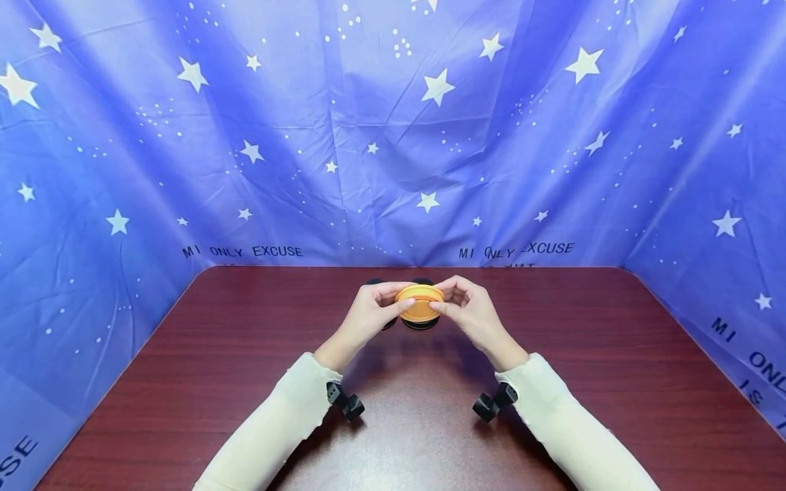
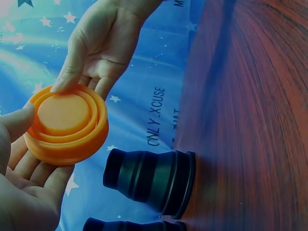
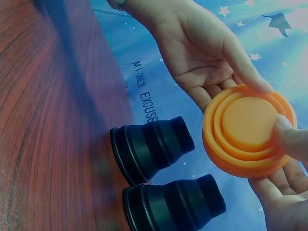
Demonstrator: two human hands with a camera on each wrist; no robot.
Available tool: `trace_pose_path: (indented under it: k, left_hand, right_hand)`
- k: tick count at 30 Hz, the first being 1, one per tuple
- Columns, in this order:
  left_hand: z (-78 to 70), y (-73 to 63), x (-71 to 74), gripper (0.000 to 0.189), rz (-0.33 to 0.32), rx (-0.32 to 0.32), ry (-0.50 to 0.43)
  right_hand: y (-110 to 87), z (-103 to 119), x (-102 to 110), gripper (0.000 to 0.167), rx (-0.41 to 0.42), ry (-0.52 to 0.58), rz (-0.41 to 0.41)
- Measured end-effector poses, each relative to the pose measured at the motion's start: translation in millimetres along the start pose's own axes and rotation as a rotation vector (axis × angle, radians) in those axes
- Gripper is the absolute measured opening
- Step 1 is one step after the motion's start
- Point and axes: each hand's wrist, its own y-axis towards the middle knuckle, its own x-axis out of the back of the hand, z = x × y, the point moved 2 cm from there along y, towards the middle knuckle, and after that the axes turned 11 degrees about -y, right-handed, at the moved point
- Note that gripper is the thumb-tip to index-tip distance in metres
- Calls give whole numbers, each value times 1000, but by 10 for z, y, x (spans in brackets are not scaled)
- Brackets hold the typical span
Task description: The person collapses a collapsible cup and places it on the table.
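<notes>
Left hand (image 1: 364, 310) and right hand (image 1: 474, 317) pinch a round, orange, rubbery-looking ringed cup (image 3: 249, 122); mid-reshaping, I'd guess, so even pressure next.

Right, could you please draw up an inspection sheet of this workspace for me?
Surface: red-brown wood-grain table, glossy.
Job's things: orange ringed cup, seemingly folded flat, held up off the table; two stepped black cups, one and another, standing side by side, wide ends down.
Clutter: nothing seen.
Grippers: bare hands; left hand and right hand pinch opposite sides of the orange ringed cup, thumbs on its ringed face.
Cables: nothing seen.
Surroundings: blue-purple curtain with white stars and lettering; pale sleeves; a small black device at each cuff.
</notes>
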Motion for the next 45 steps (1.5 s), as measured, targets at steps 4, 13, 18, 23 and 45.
trace_pose_path:
  k: [4,13,18,23,45]
  left_hand:
    - [-120,-24,-21,29,8,13,21]
    - [-341,-64,-74,26,27,-18,62]
    - [-335,-69,-68,25,15,-35,73]
    - [-347,-95,-83,26,17,-47,87]
    - [-133,-42,95,60,54,-69,68]
  right_hand:
    - [-2,14,6,25,-3,-13,13]
    - [10,11,5,28,31,42,46]
    - [25,-8,20,32,13,58,76]
    - [30,-40,45,34,-62,11,93]
    - [11,32,-20,40,-33,-1,31]
